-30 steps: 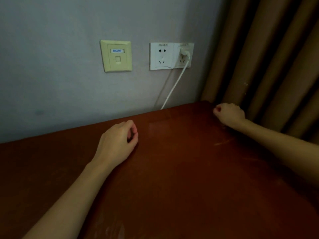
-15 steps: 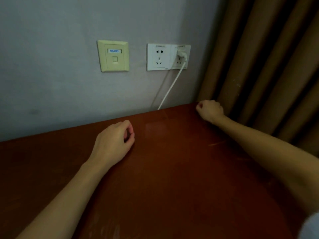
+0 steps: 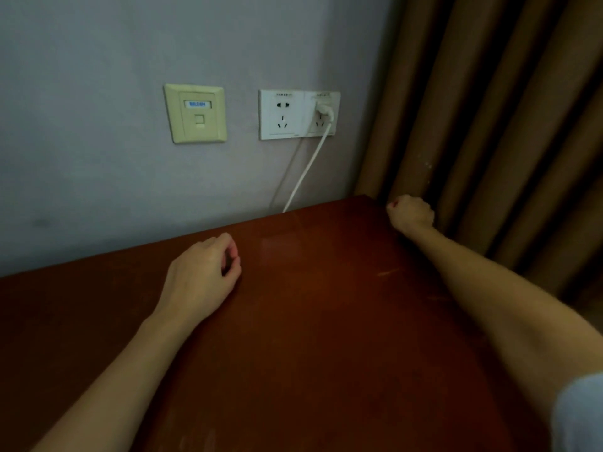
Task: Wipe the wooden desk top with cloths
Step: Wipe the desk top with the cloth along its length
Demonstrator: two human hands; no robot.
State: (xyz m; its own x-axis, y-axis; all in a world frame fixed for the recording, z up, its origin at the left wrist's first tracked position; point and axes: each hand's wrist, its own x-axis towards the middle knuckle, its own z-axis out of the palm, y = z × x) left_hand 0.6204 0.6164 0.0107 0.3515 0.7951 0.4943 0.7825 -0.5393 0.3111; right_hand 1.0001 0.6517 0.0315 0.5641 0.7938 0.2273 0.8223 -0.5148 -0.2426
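OK, left hand (image 3: 202,275): lies knuckles up on the desk (image 3: 326,337), a little left of middle and near the back edge. Fingers are curled in, thumb tip close to the index tip with a small dark gap between them. So it's closed on itself, heel of the hand resting on the wood. The bare forearm runs back to the lower left corner of the view.

Right hand (image 3: 411,213): a tight fist, knuckles up, at the far right back corner of the desk, right beside the curtain (image 3: 489,109). Whether it touches the curtain, can't tell. There's a red spot at one fingertip, too small to read. The forearm crosses the right side of the desk, and a pale sleeve (image 3: 580,415) shows at the bottom right. The two hands are well apart.

Desk: dark reddish wood with a glossy top that fills the lower half of the view. Its back edge meets the wall (image 3: 98,141). Faint streaks lie near the front, and a short light scratch (image 3: 388,272) sits between the hands, closer to the right arm.

Wall: grey. A beige plate (image 3: 195,113) with a small blue label is above the left hand. Just right of it is a white double socket (image 3: 284,114) with a white plug (image 3: 324,109) in its right half. A white cable (image 3: 306,171) drops down-left from the plug and goes behind the desk's back edge.

Curtain: brown, in vertical folds, covering the right side.
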